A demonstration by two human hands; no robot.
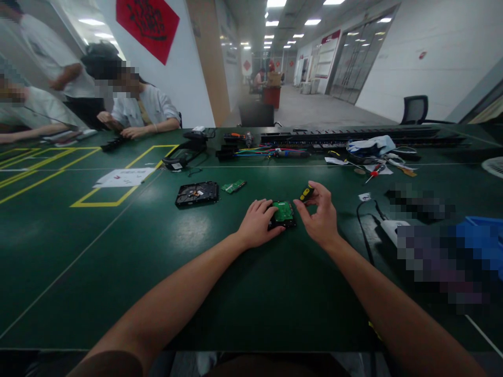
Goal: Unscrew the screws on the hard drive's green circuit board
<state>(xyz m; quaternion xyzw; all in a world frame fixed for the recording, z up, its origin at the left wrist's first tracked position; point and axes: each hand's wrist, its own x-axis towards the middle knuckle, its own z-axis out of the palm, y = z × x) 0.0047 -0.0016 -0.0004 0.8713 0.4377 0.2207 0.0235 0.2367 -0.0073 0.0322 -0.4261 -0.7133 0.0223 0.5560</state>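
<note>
The left hand [257, 222], half open, steadied the hard drive [283, 212]; the right hand [320, 217], partly curled, gripped the black-and-yellow screwdriver [306, 193].

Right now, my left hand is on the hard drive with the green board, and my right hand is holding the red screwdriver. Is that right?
Not quite: the head view shows your right hand holding a yellow and black tool, not the red screwdriver. Your left hand is on the hard drive with the green board.

Tabletop [204, 293] smooth, faintly glossy — sheet [126, 177] matt paper — screwdriver handle [306, 192] plastic-looking — bundled cloth [373, 145] soft, matt
</note>
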